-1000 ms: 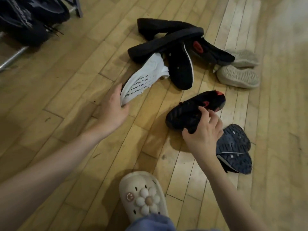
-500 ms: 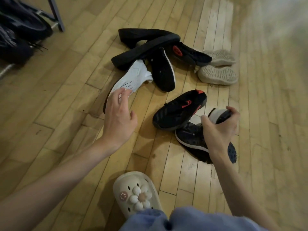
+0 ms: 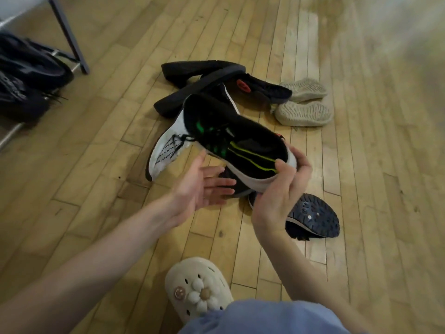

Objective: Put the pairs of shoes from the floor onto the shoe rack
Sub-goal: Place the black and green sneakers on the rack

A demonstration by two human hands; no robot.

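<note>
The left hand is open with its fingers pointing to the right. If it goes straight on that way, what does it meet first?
Probably the black shoe held up by the right hand: the left hand points at its white sole, just below it. Depth is unclear, so it may pass underneath.

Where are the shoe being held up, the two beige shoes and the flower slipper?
Held shoe (image 3: 240, 131): head view, on its black upper.
Beige shoes (image 3: 304, 114): head view, on the nearer one's upturned sole.
Flower slipper (image 3: 199, 289): head view, on its toe, by the flower.
</note>
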